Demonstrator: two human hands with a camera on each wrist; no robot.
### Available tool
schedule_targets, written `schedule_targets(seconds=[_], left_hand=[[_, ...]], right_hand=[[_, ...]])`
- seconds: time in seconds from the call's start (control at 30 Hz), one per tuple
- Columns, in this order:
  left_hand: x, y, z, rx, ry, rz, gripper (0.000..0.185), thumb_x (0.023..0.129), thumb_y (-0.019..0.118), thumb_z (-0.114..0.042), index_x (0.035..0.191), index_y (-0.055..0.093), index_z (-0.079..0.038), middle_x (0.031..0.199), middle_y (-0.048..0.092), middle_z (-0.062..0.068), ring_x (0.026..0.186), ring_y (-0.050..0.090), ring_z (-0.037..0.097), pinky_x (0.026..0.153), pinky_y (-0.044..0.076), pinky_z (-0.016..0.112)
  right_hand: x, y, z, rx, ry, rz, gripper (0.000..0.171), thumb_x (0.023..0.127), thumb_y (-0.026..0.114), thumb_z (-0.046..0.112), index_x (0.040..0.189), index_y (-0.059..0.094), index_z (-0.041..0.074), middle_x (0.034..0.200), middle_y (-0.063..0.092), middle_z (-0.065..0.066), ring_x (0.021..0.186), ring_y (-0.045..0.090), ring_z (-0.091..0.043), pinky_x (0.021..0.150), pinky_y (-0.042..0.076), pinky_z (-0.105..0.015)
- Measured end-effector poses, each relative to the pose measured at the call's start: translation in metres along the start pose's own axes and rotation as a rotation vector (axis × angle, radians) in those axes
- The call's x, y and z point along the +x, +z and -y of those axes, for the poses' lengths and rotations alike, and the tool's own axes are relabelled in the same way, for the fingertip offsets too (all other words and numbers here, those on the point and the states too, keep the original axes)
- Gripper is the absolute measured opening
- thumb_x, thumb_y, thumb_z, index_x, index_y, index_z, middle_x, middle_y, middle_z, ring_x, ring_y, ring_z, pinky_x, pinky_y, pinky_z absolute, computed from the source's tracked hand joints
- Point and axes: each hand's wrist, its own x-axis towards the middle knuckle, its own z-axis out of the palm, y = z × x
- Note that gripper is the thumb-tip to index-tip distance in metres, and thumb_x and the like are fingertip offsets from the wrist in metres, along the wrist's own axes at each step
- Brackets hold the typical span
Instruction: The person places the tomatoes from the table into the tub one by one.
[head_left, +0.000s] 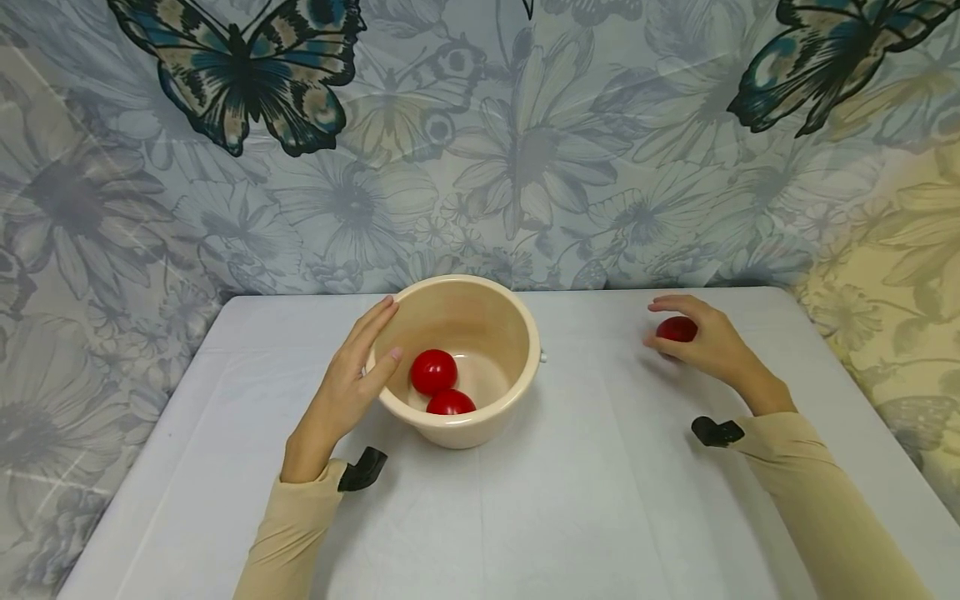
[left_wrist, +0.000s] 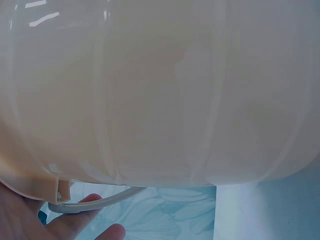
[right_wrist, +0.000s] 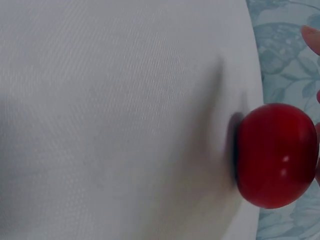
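A cream plastic bowl [head_left: 517, 321] stands in the middle of the table with two red balls [head_left: 433, 371] inside it. My left hand [head_left: 352, 375] rests against the bowl's left side, fingers straight along the rim. The left wrist view is filled by the bowl's outer wall [left_wrist: 160, 100], with fingertips [left_wrist: 107, 232] at the bottom. My right hand [head_left: 697, 337] curls round a third red ball [head_left: 677, 328] on the table at the right. The right wrist view shows that red ball [right_wrist: 276, 155] sitting on the cloth.
A white cloth covers the table [head_left: 585, 500]. A floral backdrop with butterflies [head_left: 240, 75] hangs behind and at both sides. The table's far edge runs close behind the bowl and the right hand.
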Motion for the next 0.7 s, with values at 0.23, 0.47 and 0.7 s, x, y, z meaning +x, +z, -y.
schedule_targets(seconds=[0.23,0.47,0.7], left_hand=[[0.000,0.000,0.000,-0.003,-0.001,0.001,0.057,0.100,0.055,-0.020,0.153,0.038,-0.017,0.162,0.031,-0.001,0.151,0.026,0.019,0.123,0.021,0.053],[0.000,0.000,0.001,0.000,-0.004,-0.001,0.057,0.099,0.055,-0.021,0.153,0.038,-0.017,0.162,0.030,-0.004,0.151,0.027,0.019,0.123,0.022,0.053],[0.000,0.000,0.000,0.006,0.002,0.000,0.058,0.099,0.056,-0.020,0.154,0.038,-0.018,0.162,0.031,-0.003,0.151,0.027,0.020,0.123,0.022,0.054]], right_hand=[[-0.002,-0.002,-0.005,-0.051,-0.006,0.020,0.057,0.081,0.082,0.021,0.130,0.060,0.004,0.140,0.053,-0.023,0.122,0.050,-0.040,0.090,0.051,-0.050],[-0.003,-0.002,-0.009,-0.042,-0.029,0.041,0.057,0.079,0.083,0.015,0.130,0.059,0.002,0.138,0.052,-0.027,0.122,0.048,-0.046,0.091,0.049,-0.067],[-0.003,-0.002,-0.013,-0.046,-0.020,0.067,0.058,0.079,0.083,0.014,0.130,0.058,0.000,0.138,0.050,-0.029,0.122,0.046,-0.050,0.089,0.048,-0.071]])
